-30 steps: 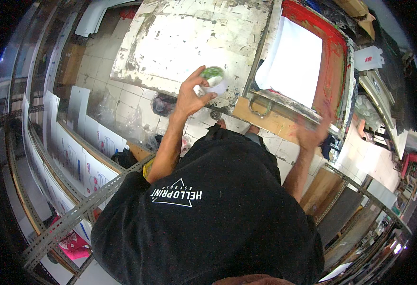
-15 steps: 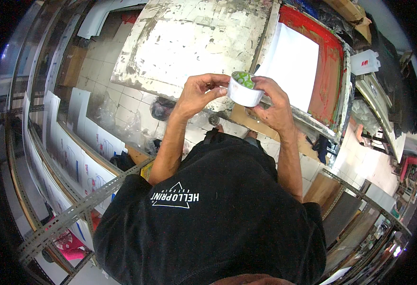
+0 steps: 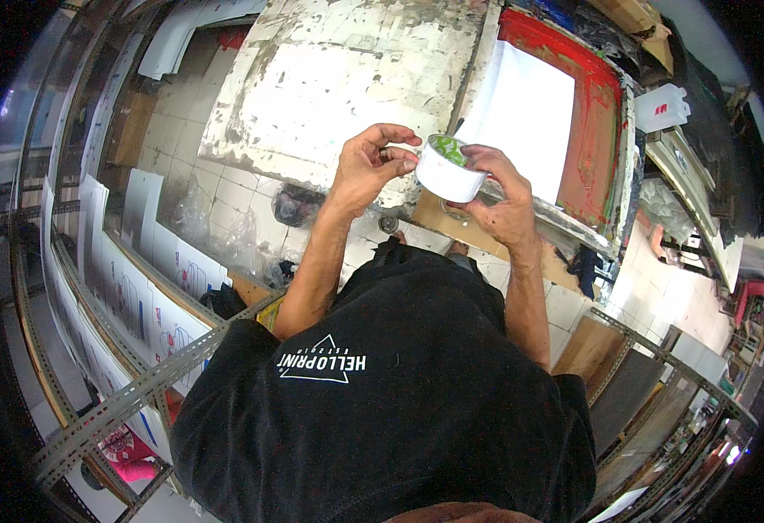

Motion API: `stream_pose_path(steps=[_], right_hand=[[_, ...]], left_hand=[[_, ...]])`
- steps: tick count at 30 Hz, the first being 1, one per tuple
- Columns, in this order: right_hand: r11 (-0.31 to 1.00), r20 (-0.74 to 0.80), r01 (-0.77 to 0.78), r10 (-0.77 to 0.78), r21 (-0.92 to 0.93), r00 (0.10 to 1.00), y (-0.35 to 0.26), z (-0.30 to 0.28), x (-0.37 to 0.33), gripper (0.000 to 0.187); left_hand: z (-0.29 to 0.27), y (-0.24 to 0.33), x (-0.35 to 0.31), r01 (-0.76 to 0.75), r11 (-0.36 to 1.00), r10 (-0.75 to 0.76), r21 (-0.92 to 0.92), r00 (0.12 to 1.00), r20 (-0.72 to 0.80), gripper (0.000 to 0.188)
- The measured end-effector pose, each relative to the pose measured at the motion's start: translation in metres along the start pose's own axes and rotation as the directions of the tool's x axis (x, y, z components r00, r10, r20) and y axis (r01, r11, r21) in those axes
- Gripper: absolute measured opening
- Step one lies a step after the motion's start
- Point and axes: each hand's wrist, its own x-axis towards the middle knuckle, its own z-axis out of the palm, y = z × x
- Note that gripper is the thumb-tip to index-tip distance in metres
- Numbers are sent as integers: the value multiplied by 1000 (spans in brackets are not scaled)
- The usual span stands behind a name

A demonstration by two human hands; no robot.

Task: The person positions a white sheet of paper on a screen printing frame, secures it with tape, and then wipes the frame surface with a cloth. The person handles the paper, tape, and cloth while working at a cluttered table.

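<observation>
Above a paint-stained table (image 3: 312,96), right hand (image 3: 504,205) gripping white tub (image 3: 446,171), seemingly green inside, left hand (image 3: 369,166) touching

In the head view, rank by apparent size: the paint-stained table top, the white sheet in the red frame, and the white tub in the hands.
1. Paint-stained table top: largest.
2. White sheet.
3. White tub: smallest, though nearest the camera, held in the right hand.

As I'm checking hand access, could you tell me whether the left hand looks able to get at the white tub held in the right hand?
Probably yes: the left hand is right beside the white tub, nothing between them.
</observation>
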Motion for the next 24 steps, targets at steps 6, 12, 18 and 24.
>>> stream_pose_path(steps=[6,12,18,24], right_hand=[[1000,13,12,-12,1,1000,5,0,-3,44],[899,32,79,-72,-431,997,7,-22,-1,45],[900,55,83,-66,-427,996,5,-27,7,45],[873,143,162,-107,-460,984,2,-22,10,50]], left_hand=[[8,3,2,-5,999,7,36,999,-36,44],[-5,15,-2,4,981,4,193,999,-41,40],[-8,12,0,90,973,-97,215,995,24,28],[3,12,-1,117,892,-99,437,993,-63,18]])
